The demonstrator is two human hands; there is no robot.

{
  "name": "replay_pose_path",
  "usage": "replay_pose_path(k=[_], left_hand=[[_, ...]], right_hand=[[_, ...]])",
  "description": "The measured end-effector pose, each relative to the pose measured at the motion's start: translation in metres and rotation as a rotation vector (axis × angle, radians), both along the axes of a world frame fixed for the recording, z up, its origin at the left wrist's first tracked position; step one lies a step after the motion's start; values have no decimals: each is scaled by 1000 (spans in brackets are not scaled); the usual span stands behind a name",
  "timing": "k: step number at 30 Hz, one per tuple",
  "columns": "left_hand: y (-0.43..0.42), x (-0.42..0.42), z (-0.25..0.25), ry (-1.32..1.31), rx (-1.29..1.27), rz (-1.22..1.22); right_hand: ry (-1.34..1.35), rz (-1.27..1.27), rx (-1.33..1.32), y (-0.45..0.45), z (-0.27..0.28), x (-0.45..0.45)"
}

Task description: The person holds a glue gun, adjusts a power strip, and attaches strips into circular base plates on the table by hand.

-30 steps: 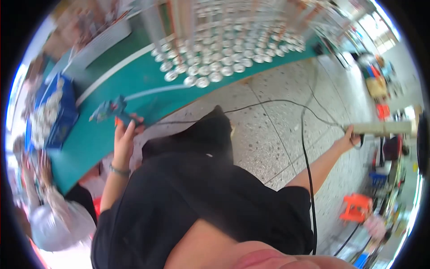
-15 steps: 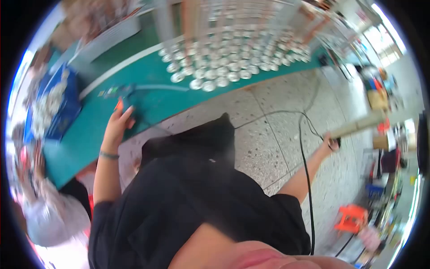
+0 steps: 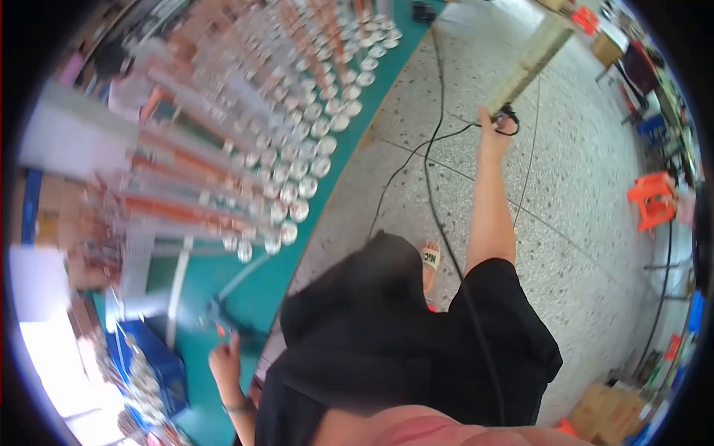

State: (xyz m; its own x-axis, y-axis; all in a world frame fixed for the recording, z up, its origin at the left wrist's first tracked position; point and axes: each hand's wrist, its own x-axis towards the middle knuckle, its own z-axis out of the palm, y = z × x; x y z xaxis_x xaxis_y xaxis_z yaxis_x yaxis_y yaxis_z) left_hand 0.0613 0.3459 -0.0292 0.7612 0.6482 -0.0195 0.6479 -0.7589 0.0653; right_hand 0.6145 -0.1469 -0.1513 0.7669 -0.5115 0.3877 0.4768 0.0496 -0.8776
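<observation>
My left hand (image 3: 225, 364) is at the green table (image 3: 201, 364), just below a blue-grey glue gun (image 3: 222, 311) with an orange part. The gun lies on the tabletop with a pale strip beyond it. Blur hides how the fingers of that hand are bent, and the gun appears outside its grasp. My right hand (image 3: 494, 135) is stretched forward over the floor, closed on a black cable with a plug (image 3: 508, 113). It is at the lower end of a long pale beam (image 3: 532, 63); whether it touches the beam is unclear.
Many upright rods with round white bases (image 3: 288, 232) crowd the table. A blue crate (image 3: 152, 364) holds white parts. Cables (image 3: 433, 186) cross the speckled floor. Orange stools (image 3: 652, 199) and a cardboard box (image 3: 606, 412) are at the right. A person (image 3: 123, 82) is at the upper left.
The view has swung round, so table and rods now fill the left side. My left hand has let go of the glue gun. My right hand remains at the beam's end.
</observation>
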Motion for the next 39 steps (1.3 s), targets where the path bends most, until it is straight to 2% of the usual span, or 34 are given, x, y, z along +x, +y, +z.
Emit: replay_pose_path(k=[1, 3, 5, 8, 11, 12, 13, 15, 17, 20, 23, 28, 34, 38, 39], left_hand=[[-11, 6, 18, 36, -94, -3], [-69, 63, 81, 100, -559, 78], [-94, 108, 94, 0, -879, -85], [-188, 228, 145, 106, -957, -183], [-238, 317, 154, 206, -1073, -417], [-255, 351, 152, 201, -1029, -531], [-274, 380, 148, 192, -989, -638], [-311, 437, 129, 95, -976, -793], [-366, 477, 123, 10, -1106, -908], [-412, 507, 102, 60, -1227, -972], [-442, 541, 108, 157, -1162, -1189], [-458, 616, 115, 117, -1204, -1090], [-477, 685, 126, -31, -1110, -1073], [-477, 699, 134, -51, -1049, -1053], [-477, 703, 130, -51, -1109, -950]], right_hand=[[-6, -3, 32, 3, 4, 3], [6, 5, 88, 3, 6, -3], [44, -30, 209, -8, 10, -7], [24, -65, 320, -50, 43, -24], [-29, -88, 349, -125, 73, -46], [-50, -95, 351, -148, 77, -47], [50, -73, 294, -179, 75, -54], [-12, -123, 319, -225, 93, -65], [-61, -180, 303, -267, 117, -73], [-95, -334, 226, -322, 145, -75], [-48, -440, 206, -350, 160, -65], [29, -403, 213, -365, 159, -13], [225, -253, 193, -348, 102, 102], [264, -313, 246, -344, 124, 162], [234, -204, 323, -351, 136, 168]])
